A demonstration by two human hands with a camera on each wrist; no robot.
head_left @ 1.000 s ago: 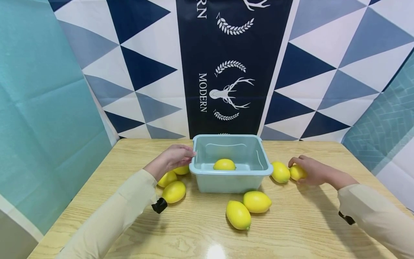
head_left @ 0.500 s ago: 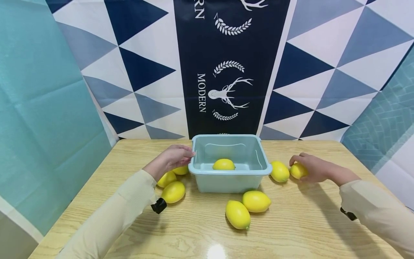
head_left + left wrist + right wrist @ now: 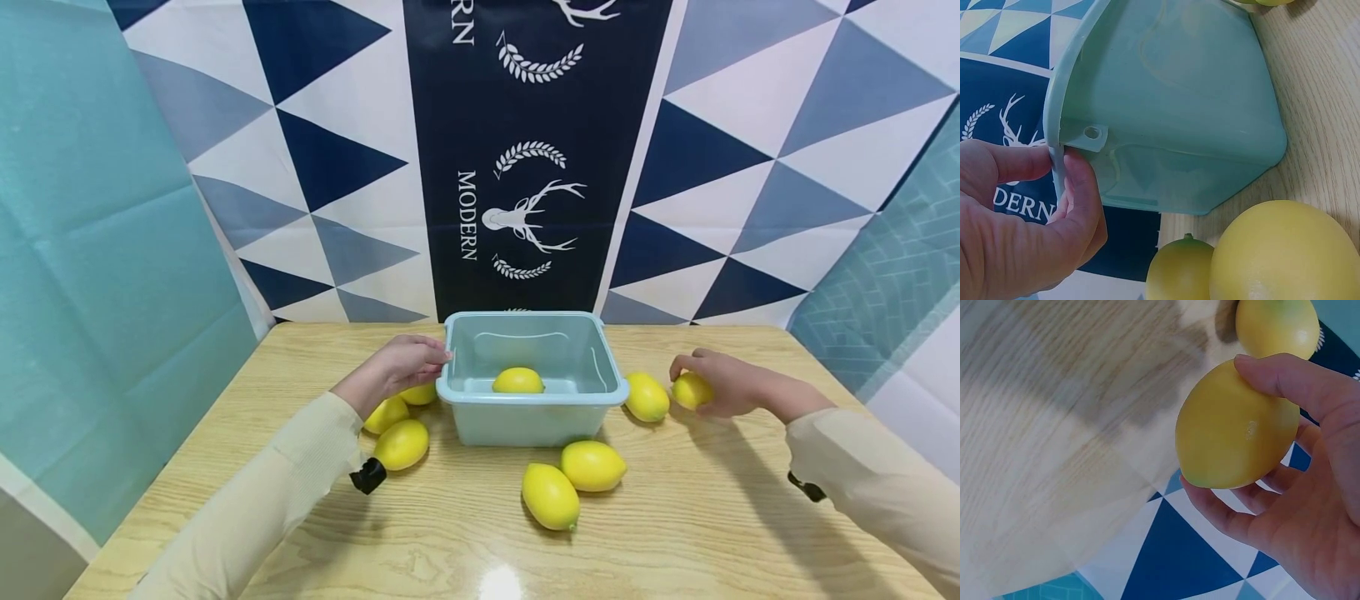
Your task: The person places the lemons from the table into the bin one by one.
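A pale blue plastic bin [image 3: 532, 425] stands on the table with one lemon [image 3: 518, 381] inside. My left hand [image 3: 401, 367] pinches the bin's left rim; in the left wrist view the thumb and fingers [image 3: 1082, 194] lie on either side of that rim. On the right, my right hand [image 3: 723, 383] grips a lemon [image 3: 691, 391]. Seen from the right wrist, thumb and fingers curl round this lemon [image 3: 1235, 431]. Another lemon [image 3: 647, 397] lies between that hand and the bin.
Two lemons [image 3: 592, 467] lie touching in front of the bin. Several more, including a lemon [image 3: 402, 445], cluster below my left forearm, some partly hidden. The wooden table [image 3: 420, 542] ends at a patterned cloth backdrop [image 3: 517, 167].
My right hand has lifted slightly with the lemon in its grip. The left hand stays on the bin's rim. The head view has shifted very slightly.
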